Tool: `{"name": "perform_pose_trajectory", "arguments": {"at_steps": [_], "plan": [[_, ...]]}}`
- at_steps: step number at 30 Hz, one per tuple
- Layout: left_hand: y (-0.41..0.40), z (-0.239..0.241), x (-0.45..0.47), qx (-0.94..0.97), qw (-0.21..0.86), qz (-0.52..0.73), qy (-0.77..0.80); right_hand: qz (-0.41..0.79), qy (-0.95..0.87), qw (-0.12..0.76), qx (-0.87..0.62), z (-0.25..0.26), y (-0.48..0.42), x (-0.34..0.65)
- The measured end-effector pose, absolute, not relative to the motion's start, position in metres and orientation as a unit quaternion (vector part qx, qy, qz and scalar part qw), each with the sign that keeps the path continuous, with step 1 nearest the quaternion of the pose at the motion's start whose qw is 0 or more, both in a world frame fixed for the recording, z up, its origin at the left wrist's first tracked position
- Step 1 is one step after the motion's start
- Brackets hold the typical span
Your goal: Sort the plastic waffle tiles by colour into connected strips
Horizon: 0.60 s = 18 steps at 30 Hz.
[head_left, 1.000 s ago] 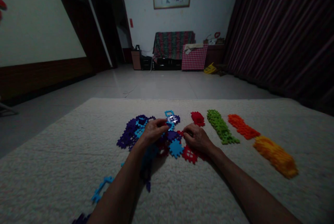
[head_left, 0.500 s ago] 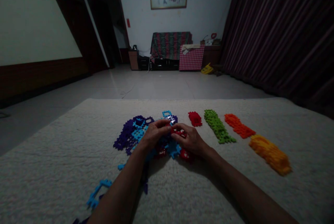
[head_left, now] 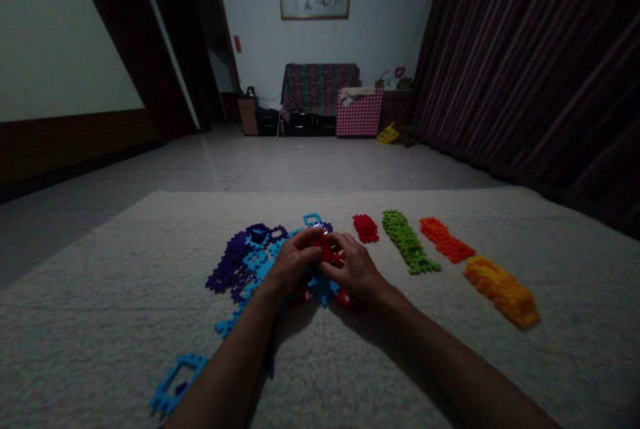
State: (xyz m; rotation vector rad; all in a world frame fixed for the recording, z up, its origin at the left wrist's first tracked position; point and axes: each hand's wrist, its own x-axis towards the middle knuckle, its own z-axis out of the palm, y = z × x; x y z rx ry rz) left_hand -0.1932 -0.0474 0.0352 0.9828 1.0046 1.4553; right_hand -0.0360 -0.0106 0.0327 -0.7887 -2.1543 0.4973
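My left hand [head_left: 295, 257] and my right hand [head_left: 354, 263] meet above a mixed heap of toothed plastic building pieces. Between their fingertips is a red building piece [head_left: 326, 252], and both hands are closed on it; the fingers cover part of its outline. Just below lies a light blue building piece [head_left: 324, 289], with more red pieces [head_left: 349, 299] under my right hand. To the left of my left hand spreads a pile of dark purple pieces [head_left: 231, 262] mixed with light blue ones [head_left: 256, 259].
Sorted stacks lie to the right on the pale mat [head_left: 125, 295]: red [head_left: 366, 229], green [head_left: 407, 242], orange-red [head_left: 447, 240] and yellow-orange [head_left: 501, 291]. A light blue frame piece [head_left: 175, 382] lies by my left forearm. A tiled floor [head_left: 300, 165] stretches behind.
The red piece now shows more plainly, raised between my fingertips. The whole scene has shifted slightly left in view. The sorted stacks look the same.
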Motion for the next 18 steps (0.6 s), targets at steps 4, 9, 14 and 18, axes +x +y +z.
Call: {"name": "perform_pose_trajectory", "arguments": {"at_steps": [4,9,14,18], "plan": [[-0.046,0.035,-0.195,0.397,0.493,0.628,0.453,0.141,-0.83,0.41,-0.35,0.027,0.003,-0.028],[-0.046,0.04,-0.198,0.352,0.454,0.659,0.485,0.002,-0.77,0.416,-0.484,0.011,0.031,0.002],[-0.047,0.045,-0.197,0.34,0.441,0.662,0.501,-0.091,-0.744,0.358,-0.556,0.004,0.039,0.017],[-0.048,0.048,-0.196,0.338,0.435,0.666,0.503,-0.108,-0.741,0.356,-0.558,0.003,0.041,0.016]]}}
